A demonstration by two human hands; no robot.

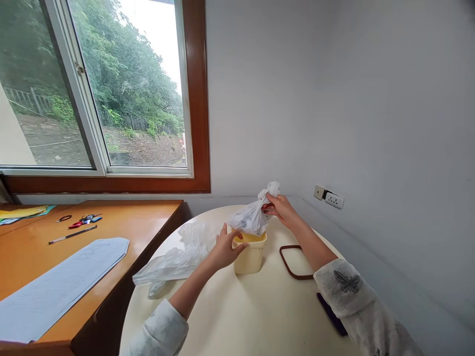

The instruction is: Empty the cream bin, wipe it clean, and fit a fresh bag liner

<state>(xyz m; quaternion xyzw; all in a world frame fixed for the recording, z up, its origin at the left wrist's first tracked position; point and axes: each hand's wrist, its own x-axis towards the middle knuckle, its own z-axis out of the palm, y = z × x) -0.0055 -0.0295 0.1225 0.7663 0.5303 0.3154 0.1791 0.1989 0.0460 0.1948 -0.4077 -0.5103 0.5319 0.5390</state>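
My right hand [280,207] pinches the gathered neck of a white plastic bag [254,217], which looks knotted at the top. The filled part of the bag hangs over the mouth of a small pale-yellow bin [249,259], its bottom at or just inside the rim. What the bag holds cannot be made out. At the bin's left side, my left hand [225,248] curls its thumb and fingers about the rim. The bin stands upright on a round cream table [230,316]. A crumpled clear plastic bag [185,257] lies left of my left hand.
A brown rounded-square ring [284,262] lies right of the bin, partly behind my right forearm. A dark strip-like object [331,314] is by my right sleeve. The orange desk [148,217] at left holds papers [70,282], a pen [72,235] and keys [89,218]. Wall sockets [334,200] sit behind the table.
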